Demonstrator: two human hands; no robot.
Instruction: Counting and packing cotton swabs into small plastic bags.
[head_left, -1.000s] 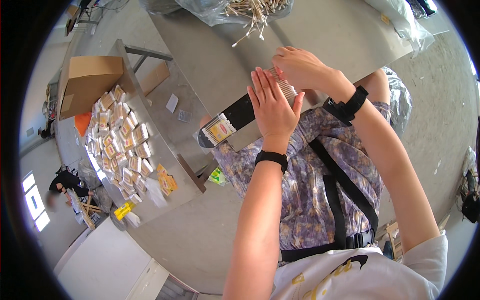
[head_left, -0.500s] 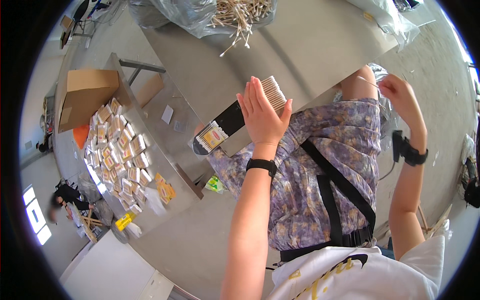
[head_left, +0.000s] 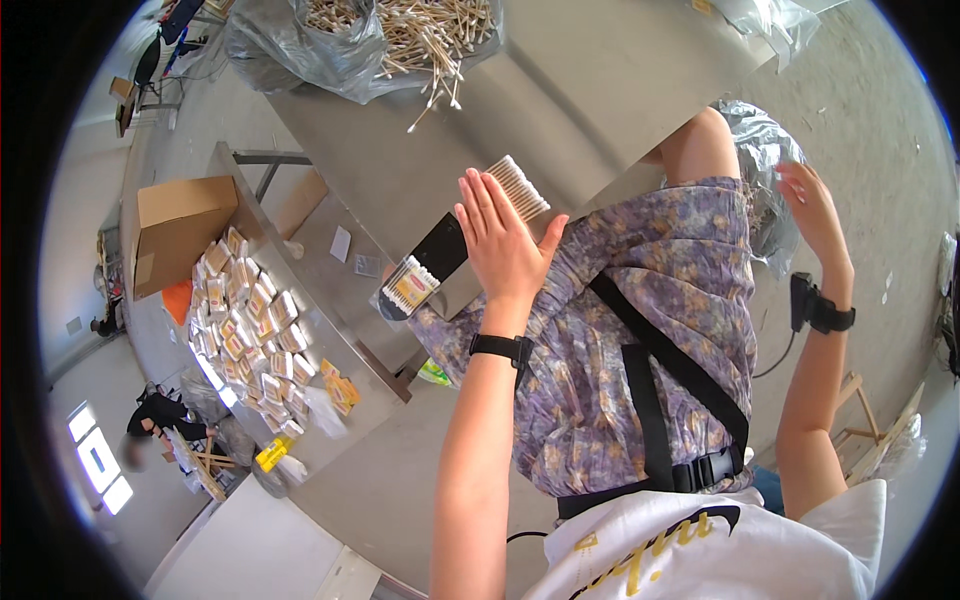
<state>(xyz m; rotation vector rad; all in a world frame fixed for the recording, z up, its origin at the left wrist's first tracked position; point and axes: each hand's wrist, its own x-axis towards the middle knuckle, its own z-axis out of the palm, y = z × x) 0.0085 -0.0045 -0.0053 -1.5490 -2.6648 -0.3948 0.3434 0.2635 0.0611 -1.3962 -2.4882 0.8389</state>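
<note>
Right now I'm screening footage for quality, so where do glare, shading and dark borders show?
In the head view, the white rectangular windowpanes look overexposed; soft darker bands cross the grey metal tabletop; curved black borders close in both sides.

Under my flat left hand (head_left: 497, 250), the swabs (head_left: 521, 188) lie side by side, pale sticks with white tips, showing past my fingers at far right. The black strip (head_left: 441, 246) slants down to near left, where the yellow-labelled pack (head_left: 411, 287) rests on it.
</note>
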